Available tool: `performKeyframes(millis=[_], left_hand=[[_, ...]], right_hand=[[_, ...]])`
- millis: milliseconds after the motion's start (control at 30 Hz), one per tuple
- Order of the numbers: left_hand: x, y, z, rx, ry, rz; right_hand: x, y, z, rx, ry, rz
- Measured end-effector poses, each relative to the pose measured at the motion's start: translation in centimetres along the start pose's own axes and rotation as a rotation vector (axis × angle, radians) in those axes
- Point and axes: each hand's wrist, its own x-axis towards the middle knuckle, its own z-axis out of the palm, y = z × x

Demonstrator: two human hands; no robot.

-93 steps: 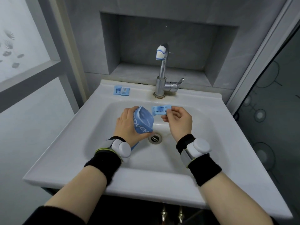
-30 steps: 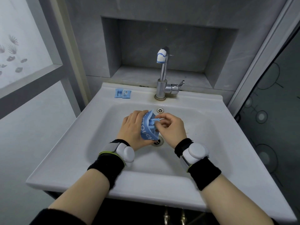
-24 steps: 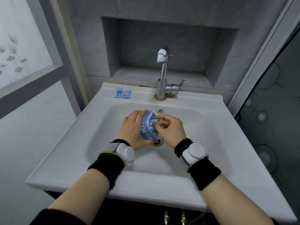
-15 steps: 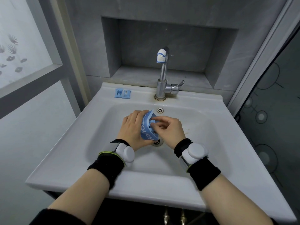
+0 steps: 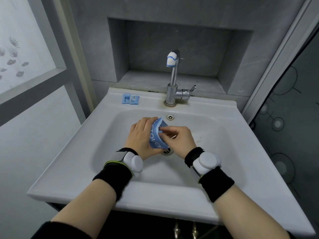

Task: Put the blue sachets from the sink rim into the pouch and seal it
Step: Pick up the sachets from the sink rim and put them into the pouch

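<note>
My left hand [image 5: 140, 135] grips a blue pouch [image 5: 156, 136] with white lettering, held upright over the basin, its mouth facing up and right. The fingertips of my right hand [image 5: 179, 137] are pressed into the pouch's mouth; the sachet they pushed in is hidden inside. Two small blue sachets [image 5: 130, 99] lie side by side on the back left of the sink rim [image 5: 207, 104], well apart from both hands.
A chrome tap [image 5: 172, 83] with a taped spout stands at the back middle of the rim, its lever pointing right. The drain [image 5: 166, 150] sits just under the pouch. A recessed wall shelf [image 5: 172, 80] lies behind; a window frame is at left.
Three seconds ago my right hand held a blue sachet beside the pouch. It has since pushed the sachet into the pouch's mouth, and the sachet is now out of sight.
</note>
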Motion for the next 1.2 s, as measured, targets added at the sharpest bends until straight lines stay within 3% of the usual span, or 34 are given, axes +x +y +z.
performKeyframes(millis=[1200], left_hand=[[0.03, 0.22, -0.1, 0.009, -0.022, -0.019]], right_hand=[[0.02, -0.22, -0.01, -0.052, -0.025, 0.0]])
